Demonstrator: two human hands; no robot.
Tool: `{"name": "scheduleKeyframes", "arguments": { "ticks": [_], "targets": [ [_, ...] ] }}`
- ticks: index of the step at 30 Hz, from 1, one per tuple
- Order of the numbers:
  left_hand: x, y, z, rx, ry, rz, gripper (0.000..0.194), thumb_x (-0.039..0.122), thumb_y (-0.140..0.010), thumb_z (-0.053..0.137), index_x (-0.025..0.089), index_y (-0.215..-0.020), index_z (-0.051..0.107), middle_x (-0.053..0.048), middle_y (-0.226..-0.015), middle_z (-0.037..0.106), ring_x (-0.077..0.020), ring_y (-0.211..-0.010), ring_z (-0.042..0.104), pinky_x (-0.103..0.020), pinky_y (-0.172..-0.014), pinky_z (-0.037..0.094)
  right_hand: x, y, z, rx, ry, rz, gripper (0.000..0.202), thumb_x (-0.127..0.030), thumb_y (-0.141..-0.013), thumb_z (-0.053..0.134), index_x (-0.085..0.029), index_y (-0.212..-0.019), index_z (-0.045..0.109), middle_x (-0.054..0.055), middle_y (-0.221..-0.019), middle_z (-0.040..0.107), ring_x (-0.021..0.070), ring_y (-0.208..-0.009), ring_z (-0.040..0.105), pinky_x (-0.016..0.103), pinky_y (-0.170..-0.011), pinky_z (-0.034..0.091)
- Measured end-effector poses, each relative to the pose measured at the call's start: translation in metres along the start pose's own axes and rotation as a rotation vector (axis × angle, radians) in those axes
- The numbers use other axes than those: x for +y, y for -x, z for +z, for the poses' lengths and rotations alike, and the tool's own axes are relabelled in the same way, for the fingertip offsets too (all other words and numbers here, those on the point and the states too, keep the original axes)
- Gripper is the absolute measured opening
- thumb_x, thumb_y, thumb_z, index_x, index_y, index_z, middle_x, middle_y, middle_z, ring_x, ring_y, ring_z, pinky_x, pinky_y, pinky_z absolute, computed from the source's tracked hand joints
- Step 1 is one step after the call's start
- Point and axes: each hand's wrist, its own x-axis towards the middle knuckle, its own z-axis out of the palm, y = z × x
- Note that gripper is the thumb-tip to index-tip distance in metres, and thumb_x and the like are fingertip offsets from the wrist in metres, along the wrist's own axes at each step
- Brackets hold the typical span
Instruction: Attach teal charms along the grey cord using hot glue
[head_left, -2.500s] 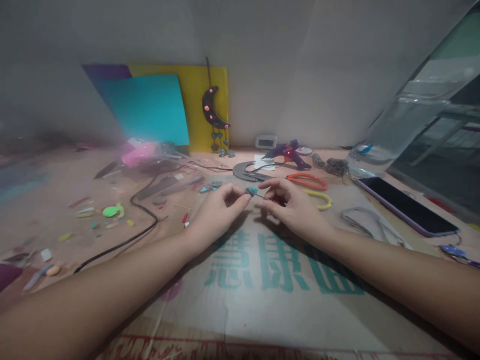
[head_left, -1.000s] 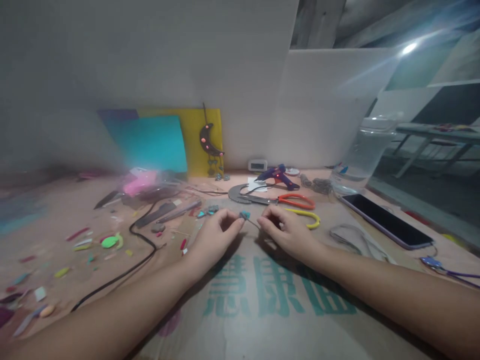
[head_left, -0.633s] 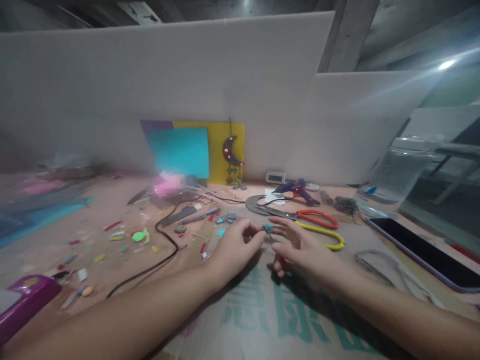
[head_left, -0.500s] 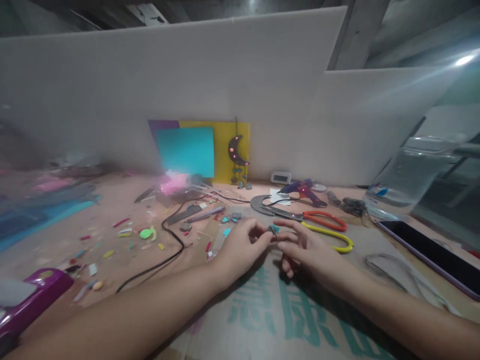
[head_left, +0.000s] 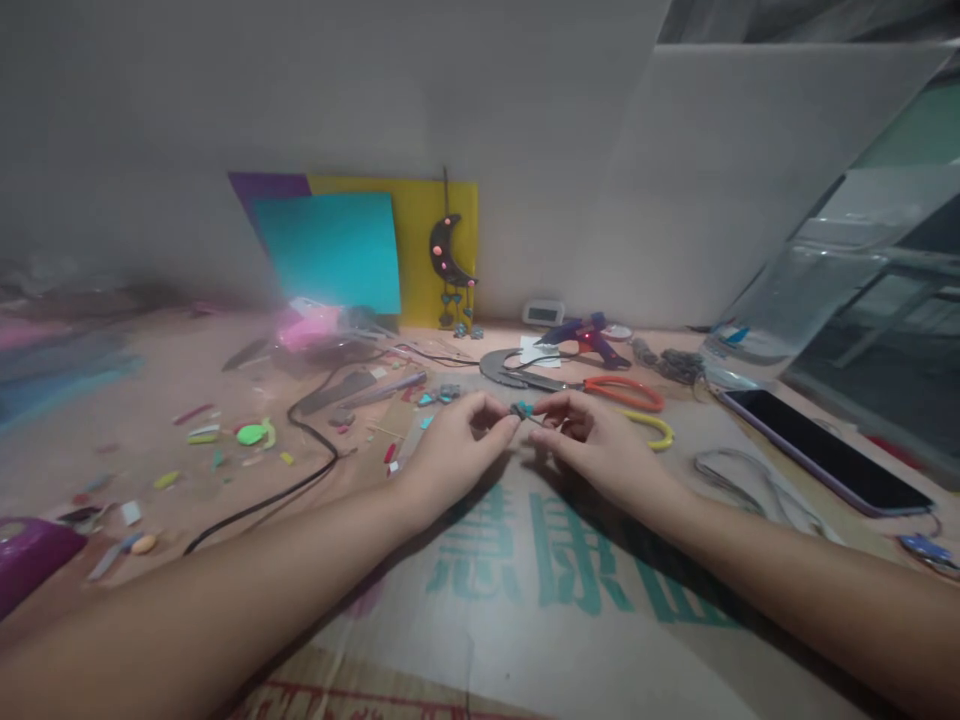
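Head view: sm. teal/grey piece [head_left: 519, 411] is pinched betw. thumb & finger of L hand [head_left: 469, 435], over printed sheet [head_left: 517, 650] on bench [head_left: 157, 380]. Attached cord [head_left: 535, 420] is run to R hand [head_left: 589, 440], fingers curled; grip can't be told. Scissors [head_left: 585, 386] are part. hidden by R hand.
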Motion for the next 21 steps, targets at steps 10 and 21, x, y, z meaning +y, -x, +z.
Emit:
{"name": "scheduleKeyframes", "arguments": {
  "ticks": [10, 21],
  "targets": [
    [-0.0018, 0.0006, 0.0004, -0.026, -0.008, 0.016, 0.015, 0.032, -0.086, 0.058, 0.018, -0.081, 0.060, -0.003, -0.085, 0.067, -0.0186, -0.083, 0.061, -0.029, -0.074, 0.045, -0.0026, 0.0012, -0.0024, 0.016, 0.098, -0.046, 0.024, -0.035, -0.089, 0.054, -0.017, -0.076, 0.065, -0.002, -0.062, 0.060, 0.0118, -0.056, 0.051, 0.023, -0.053, 0.037],
    [0.0017, 0.0016, -0.0004, -0.018, -0.043, 0.006, 0.016, 0.034, -0.086, 0.057, 0.018, -0.082, 0.060, -0.002, -0.084, 0.066, -0.0184, -0.084, 0.060, -0.029, -0.076, 0.043, -0.0054, 0.0029, 0.0005, -0.093, 0.074, 0.002, 0.026, -0.031, -0.093, 0.048, -0.016, -0.085, 0.069, -0.003, -0.058, 0.055, 0.0104, -0.051, 0.050, 0.022, -0.049, 0.036]
  ]
}}
